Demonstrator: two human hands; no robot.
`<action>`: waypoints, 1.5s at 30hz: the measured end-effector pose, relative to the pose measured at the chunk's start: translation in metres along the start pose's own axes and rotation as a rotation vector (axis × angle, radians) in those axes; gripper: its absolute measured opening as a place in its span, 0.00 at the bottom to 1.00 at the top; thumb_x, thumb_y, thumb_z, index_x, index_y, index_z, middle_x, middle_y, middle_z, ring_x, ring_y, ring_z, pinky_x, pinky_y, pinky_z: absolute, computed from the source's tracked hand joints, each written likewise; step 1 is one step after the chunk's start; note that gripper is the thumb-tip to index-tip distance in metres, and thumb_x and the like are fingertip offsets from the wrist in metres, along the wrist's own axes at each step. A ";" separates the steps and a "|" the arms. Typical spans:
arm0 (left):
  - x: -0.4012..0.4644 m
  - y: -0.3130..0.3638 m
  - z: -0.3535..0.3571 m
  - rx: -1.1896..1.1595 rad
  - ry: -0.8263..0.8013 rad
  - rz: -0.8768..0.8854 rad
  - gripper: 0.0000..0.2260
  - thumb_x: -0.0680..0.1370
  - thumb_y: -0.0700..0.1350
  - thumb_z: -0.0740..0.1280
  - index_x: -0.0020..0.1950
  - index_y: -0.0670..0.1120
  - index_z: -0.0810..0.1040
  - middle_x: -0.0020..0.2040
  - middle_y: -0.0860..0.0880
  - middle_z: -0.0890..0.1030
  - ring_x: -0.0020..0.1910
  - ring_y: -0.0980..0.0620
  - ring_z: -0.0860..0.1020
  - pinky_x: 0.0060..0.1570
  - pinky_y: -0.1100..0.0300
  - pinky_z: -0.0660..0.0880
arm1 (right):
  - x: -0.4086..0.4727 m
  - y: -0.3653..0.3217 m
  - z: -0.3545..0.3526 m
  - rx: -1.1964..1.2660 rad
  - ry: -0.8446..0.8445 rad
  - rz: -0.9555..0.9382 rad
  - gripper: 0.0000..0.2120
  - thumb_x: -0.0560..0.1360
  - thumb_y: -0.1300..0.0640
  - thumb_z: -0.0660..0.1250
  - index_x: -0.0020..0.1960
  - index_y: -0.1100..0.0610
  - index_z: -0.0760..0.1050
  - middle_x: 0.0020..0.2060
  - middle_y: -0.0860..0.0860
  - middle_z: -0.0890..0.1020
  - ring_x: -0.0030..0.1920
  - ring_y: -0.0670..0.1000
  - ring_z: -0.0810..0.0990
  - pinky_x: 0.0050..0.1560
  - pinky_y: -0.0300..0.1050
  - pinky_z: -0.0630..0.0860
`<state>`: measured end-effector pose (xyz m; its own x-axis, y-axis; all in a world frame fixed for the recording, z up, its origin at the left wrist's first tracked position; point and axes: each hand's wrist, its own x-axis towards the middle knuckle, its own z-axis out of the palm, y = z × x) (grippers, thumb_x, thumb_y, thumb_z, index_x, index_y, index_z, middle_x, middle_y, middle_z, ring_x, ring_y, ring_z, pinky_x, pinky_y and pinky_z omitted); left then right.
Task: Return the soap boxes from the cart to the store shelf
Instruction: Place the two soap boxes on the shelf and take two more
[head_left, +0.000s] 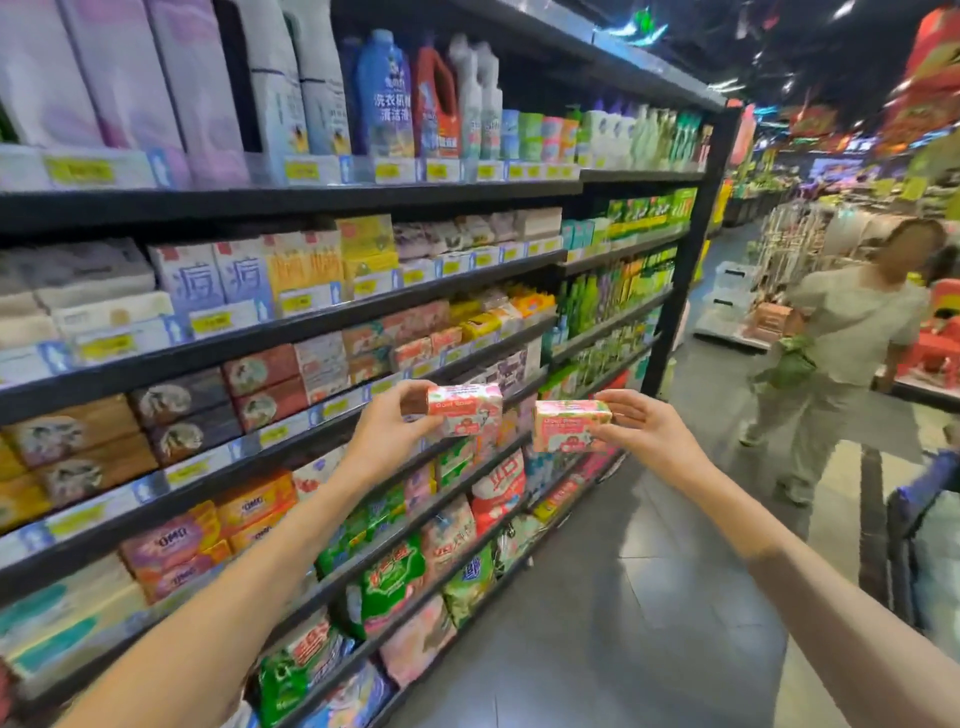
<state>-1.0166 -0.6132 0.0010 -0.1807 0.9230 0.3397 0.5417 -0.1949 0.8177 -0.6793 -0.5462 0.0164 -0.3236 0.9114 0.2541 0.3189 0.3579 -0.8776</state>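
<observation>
Two pink soap boxes are up in front of the store shelf (322, 410); the left hand (387, 423) pinches one soap box (465, 410) and the right hand (641, 426) grips the other soap box (569, 425), just beside the shelf. The shelf rows look full; a box pushed in crooked could knock others down, I think.

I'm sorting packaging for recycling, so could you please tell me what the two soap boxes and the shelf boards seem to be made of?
Left soap box and right soap box: probably printed paperboard with a slight sheen, judging by crisp edges and flat faces. Shelf boards: likely dark painted metal, thin and matte with straight edges, though blur leaves it open.
</observation>
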 end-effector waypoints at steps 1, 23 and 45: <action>0.012 -0.002 0.002 0.003 0.021 -0.024 0.17 0.75 0.42 0.75 0.62 0.51 0.79 0.55 0.56 0.84 0.54 0.60 0.82 0.58 0.54 0.79 | 0.021 0.006 0.000 0.007 -0.019 -0.013 0.17 0.71 0.60 0.76 0.57 0.49 0.79 0.53 0.47 0.85 0.57 0.47 0.83 0.63 0.51 0.77; 0.207 -0.070 0.070 0.183 0.573 -0.424 0.20 0.77 0.43 0.74 0.68 0.48 0.76 0.60 0.53 0.81 0.59 0.56 0.79 0.57 0.63 0.73 | 0.402 0.106 0.047 0.078 -0.542 -0.262 0.20 0.74 0.61 0.74 0.64 0.56 0.76 0.52 0.41 0.82 0.50 0.32 0.81 0.47 0.25 0.74; 0.279 -0.146 0.084 0.389 0.885 -0.515 0.13 0.81 0.51 0.69 0.48 0.43 0.72 0.48 0.45 0.79 0.46 0.47 0.82 0.42 0.48 0.80 | 0.493 0.129 0.134 0.144 -0.471 -0.233 0.21 0.73 0.52 0.75 0.64 0.50 0.75 0.57 0.44 0.81 0.57 0.39 0.79 0.61 0.46 0.78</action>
<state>-1.0768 -0.2996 -0.0626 -0.9013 0.2682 0.3403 0.4262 0.4072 0.8078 -0.9174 -0.0781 -0.0264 -0.7455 0.6104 0.2678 0.0769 0.4779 -0.8751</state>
